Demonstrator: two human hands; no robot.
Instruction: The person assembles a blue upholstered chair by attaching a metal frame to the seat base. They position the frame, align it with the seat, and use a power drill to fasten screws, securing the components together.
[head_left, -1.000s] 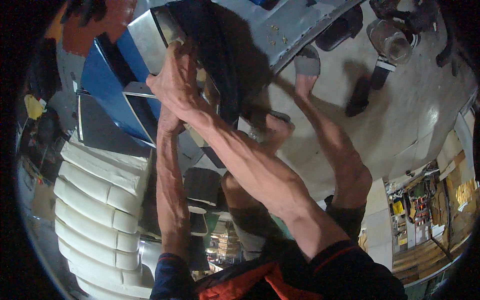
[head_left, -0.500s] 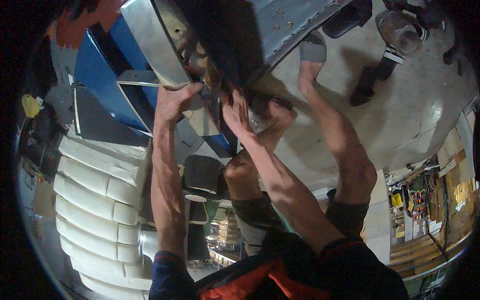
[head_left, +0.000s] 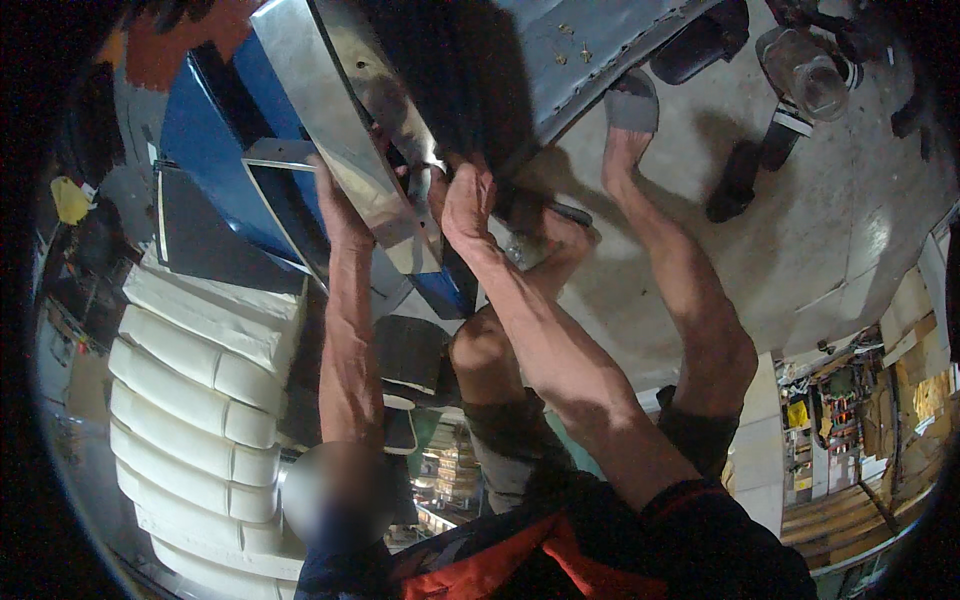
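While the shiny metal bar [head_left: 335, 110] slants down between the two hands, the left hand [head_left: 345, 212] lies along its left side, fingers hidden behind it, probably supporting its weight; how tightly they close cannot be told. Partly curled, the right hand [head_left: 467, 208] sits at the bar's right side, perhaps to steady that edge; whether it grips anything is unclear. The right forearm [head_left: 560, 345] reaches in diagonally, the left [head_left: 350, 330] almost straight up. Blue panels [head_left: 215, 155] stand left of the bar; small brass-coloured pieces [head_left: 587, 52] lie to its right on a grey surface [head_left: 630, 28].
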